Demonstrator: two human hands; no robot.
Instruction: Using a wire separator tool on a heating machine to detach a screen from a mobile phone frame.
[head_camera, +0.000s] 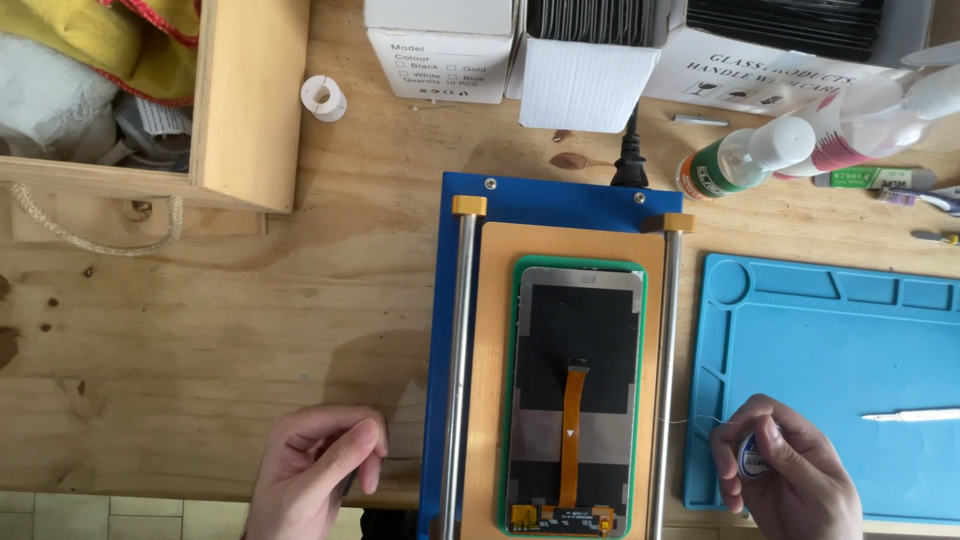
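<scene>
A phone screen panel (575, 330) lies face down, with an orange flex cable (570, 430) along its back, in a green frame on the orange pad of a blue machine (540, 195) with two steel rails. My right hand (785, 480) is closed on a small white-and-blue spool (752, 455) over the blue mat's near left corner; a thin wire runs from it toward the right rail. My left hand (315, 465) rests loosely curled on the wooden table, left of the machine, holding nothing visible.
A blue silicone work mat (840, 340) lies to the right with a white tool (915, 414) on it. Cardboard boxes (440, 50), bottles (745, 160) and a power plug (630, 165) stand at the back. A wooden crate (245, 100) sits back left, near a tape roll (323, 97).
</scene>
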